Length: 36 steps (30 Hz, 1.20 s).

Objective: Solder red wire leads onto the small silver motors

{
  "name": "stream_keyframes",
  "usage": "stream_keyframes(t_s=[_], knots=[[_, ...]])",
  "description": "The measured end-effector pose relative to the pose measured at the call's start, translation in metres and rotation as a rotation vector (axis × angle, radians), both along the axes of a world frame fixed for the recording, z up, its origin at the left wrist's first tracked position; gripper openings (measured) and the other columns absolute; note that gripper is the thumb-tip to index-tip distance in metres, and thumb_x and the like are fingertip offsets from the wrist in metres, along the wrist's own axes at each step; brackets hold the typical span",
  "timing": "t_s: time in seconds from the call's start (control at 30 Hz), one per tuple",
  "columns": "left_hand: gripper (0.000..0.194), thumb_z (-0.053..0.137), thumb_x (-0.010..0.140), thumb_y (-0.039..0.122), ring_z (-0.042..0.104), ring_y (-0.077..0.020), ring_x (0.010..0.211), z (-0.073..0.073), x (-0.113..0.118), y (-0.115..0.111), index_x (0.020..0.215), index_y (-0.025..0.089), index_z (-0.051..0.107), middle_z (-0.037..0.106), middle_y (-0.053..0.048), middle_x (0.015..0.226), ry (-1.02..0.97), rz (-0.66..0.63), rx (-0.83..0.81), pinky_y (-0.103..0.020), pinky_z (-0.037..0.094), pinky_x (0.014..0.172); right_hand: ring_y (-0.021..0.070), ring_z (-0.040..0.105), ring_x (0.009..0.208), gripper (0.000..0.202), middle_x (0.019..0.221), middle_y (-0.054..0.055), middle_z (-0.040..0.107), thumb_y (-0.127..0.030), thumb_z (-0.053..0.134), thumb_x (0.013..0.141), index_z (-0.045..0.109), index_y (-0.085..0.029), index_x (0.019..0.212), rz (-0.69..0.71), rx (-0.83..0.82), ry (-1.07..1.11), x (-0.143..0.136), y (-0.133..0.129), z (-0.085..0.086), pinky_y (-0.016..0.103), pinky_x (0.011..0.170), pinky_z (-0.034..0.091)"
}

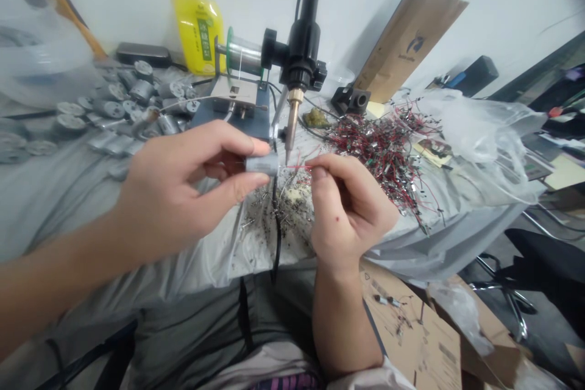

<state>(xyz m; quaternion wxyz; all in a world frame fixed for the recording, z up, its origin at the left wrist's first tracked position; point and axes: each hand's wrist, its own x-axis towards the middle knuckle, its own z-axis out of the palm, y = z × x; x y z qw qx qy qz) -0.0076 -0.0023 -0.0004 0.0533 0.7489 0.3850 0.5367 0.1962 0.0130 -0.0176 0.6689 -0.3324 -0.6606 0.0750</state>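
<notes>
A small silver cylindrical motor is pinched between the thumb and fingers of my left hand. My right hand grips a thin red wire that runs toward the motor's right end. Just above that end is the tip of a soldering iron, pointing down from a black stand arm. Whether tip, wire and motor touch, I cannot tell. Behind my left hand stands a solder feeder with a solder spool.
Many silver motors lie at the left. A heap of red and black wires is at the right, beside a plastic bag. A yellow bottle and a paper bag stand behind. A black cable hangs over the table's front edge.
</notes>
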Motion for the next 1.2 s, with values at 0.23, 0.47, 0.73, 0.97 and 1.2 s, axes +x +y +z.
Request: stream_keyframes(t_s=[0.23, 0.47, 0.73, 0.97, 1.2], knots=[[0.027, 0.085, 0.09, 0.017, 0.072, -0.0072, 0.074, 0.0006, 0.0003, -0.001, 0.115, 0.027, 0.08, 0.081, 0.006, 0.099, -0.027, -0.014, -0.017, -0.014, 0.063, 0.074, 0.0137, 0.059, 0.068, 0.017, 0.079, 0.0, 0.069, -0.016, 0.065, 0.099, 0.079, -0.022, 0.092, -0.019, -0.02, -0.018, 0.0012, -0.0004, -0.0005, 0.031, 0.06, 0.045], [0.025, 0.084, 0.091, 0.017, 0.073, -0.0074, 0.077, 0.0014, -0.0002, -0.0015, 0.115, 0.025, 0.079, 0.081, 0.005, 0.098, -0.026, -0.024, -0.035, -0.014, 0.062, 0.075, 0.0143, 0.063, 0.071, 0.016, 0.079, 0.0, 0.07, -0.014, 0.066, 0.098, 0.079, -0.022, 0.093, -0.018, 0.004, -0.001, 0.0011, 0.0002, -0.0014, 0.031, 0.062, 0.046], [0.025, 0.084, 0.092, 0.02, 0.076, -0.0114, 0.08, -0.0014, -0.0014, -0.0001, 0.115, 0.027, 0.079, 0.081, 0.004, 0.101, -0.014, -0.012, -0.029, -0.021, 0.065, 0.073, 0.0149, 0.064, 0.072, 0.016, 0.081, 0.0, 0.07, -0.017, 0.065, 0.1, 0.079, -0.022, 0.094, -0.04, -0.002, -0.033, 0.0028, 0.0, -0.002, 0.031, 0.062, 0.048], [0.025, 0.084, 0.091, 0.017, 0.074, -0.0087, 0.078, 0.0003, -0.0002, -0.0014, 0.114, 0.026, 0.079, 0.081, 0.005, 0.099, -0.009, -0.007, -0.023, -0.016, 0.063, 0.075, 0.0142, 0.063, 0.072, 0.017, 0.08, -0.001, 0.071, -0.013, 0.066, 0.098, 0.079, -0.022, 0.093, 0.002, 0.0, -0.002, 0.0001, 0.0001, -0.0014, 0.031, 0.062, 0.047], [0.024, 0.083, 0.092, 0.018, 0.071, -0.0063, 0.074, 0.0026, -0.0001, -0.0006, 0.114, 0.025, 0.079, 0.08, 0.006, 0.096, -0.009, -0.016, -0.02, -0.012, 0.061, 0.074, 0.0141, 0.062, 0.071, 0.017, 0.08, -0.001, 0.071, -0.014, 0.066, 0.097, 0.08, -0.022, 0.093, 0.006, -0.012, 0.0, -0.0001, -0.0003, -0.0011, 0.031, 0.062, 0.047]])
